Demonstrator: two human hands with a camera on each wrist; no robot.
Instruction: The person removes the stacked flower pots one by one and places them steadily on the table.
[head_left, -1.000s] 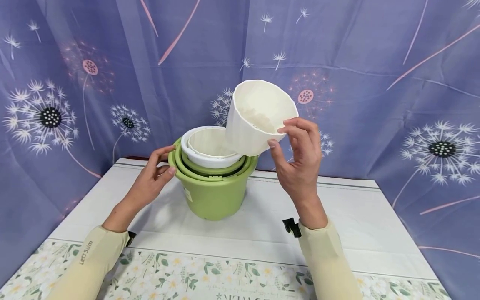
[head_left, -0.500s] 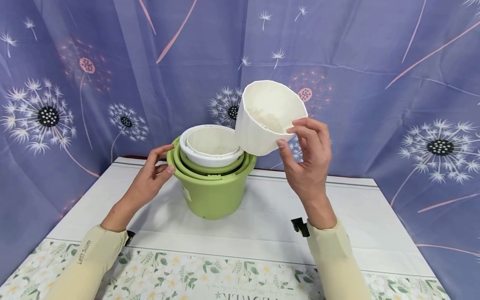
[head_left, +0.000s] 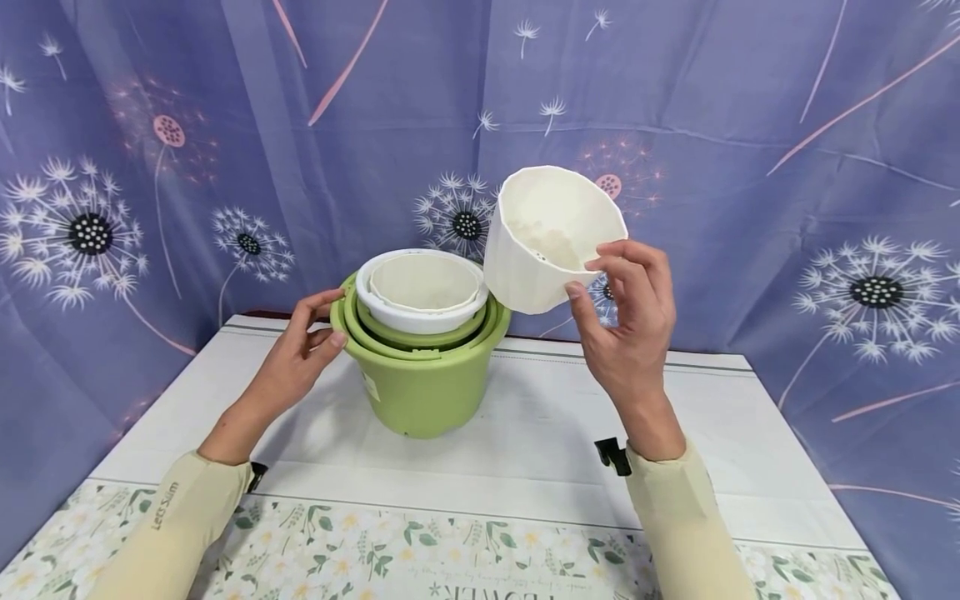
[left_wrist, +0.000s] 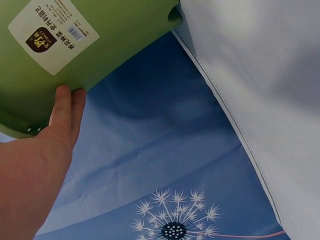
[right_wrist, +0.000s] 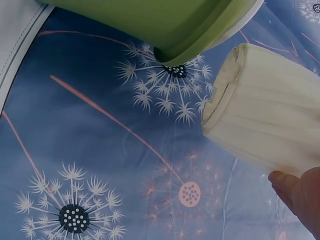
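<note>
In the head view a large green flowerpot (head_left: 427, 400) stands upright on the table. Nested inside it are smaller green pots, a white round-rimmed pot (head_left: 415, 318) and a cream faceted pot (head_left: 427, 279) innermost. My left hand (head_left: 292, 354) holds the outer pot's left rim; the left wrist view shows two fingers (left_wrist: 62, 107) against its wall, below the label (left_wrist: 52, 35). Raised right of the stack, a white faceted flowerpot (head_left: 525, 271) tilts with its mouth toward me. My right hand (head_left: 633, 317) pinches its rim between thumb and fingers. Its base (right_wrist: 225, 87) appears in the right wrist view.
A white cloth (head_left: 555, 442) covers the table, with a floral strip (head_left: 420, 550) along the front. Purple dandelion-print curtains (head_left: 675, 67) hang close behind and at both sides. A black strap clip (head_left: 613, 457) sits at my right cuff.
My right hand has carried the white faceted pot rightward, away from overlapping the stack's inner pots. The left hand keeps its hold on the green rim.
</note>
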